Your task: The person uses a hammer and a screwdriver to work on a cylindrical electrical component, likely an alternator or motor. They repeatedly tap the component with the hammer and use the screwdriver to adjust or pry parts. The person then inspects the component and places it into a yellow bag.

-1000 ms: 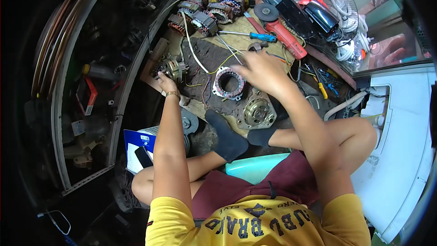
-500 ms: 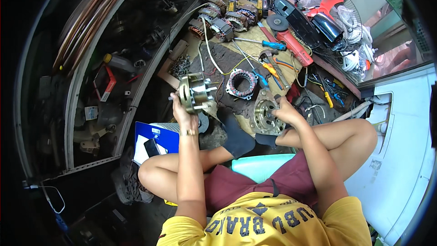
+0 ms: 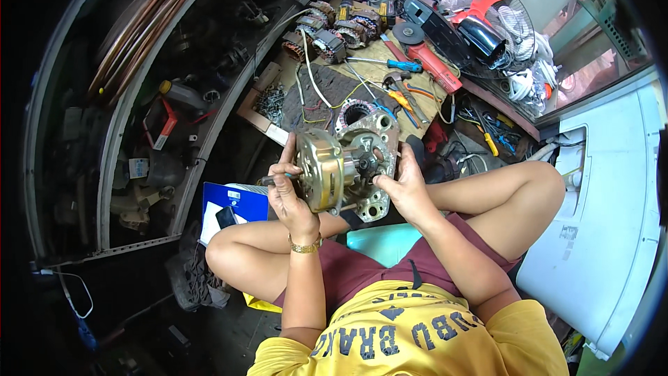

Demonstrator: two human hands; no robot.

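Note:
In front of me my left hand (image 3: 296,210) grips a round gold-coloured metal motor housing (image 3: 316,170) from its left side, fingers on its back face near a protruding shaft. My right hand (image 3: 410,191) is closed on the right edge of a grey metal end plate (image 3: 381,132) with holes at its corners, the thumb lying on its inner face. The two parts are face to face, with the housing's prongs turned toward the plate's hollow. Whether they touch cannot be told. Just behind them lies a ring-shaped wound stator (image 3: 351,113), partly hidden by the plate.
Several copper-wound stators (image 3: 328,45) sit at the back of the bench. An angle grinder (image 3: 430,63), a blue-handled screwdriver (image 3: 400,65) and a hammer (image 3: 403,87) lie on cardboard. A shelf rack (image 3: 149,97) runs along the left; a white panel (image 3: 598,230) stands right.
Both hands have come together in front of me and closer. The housing has moved right and the end plate left and up, from apart to facing each other.

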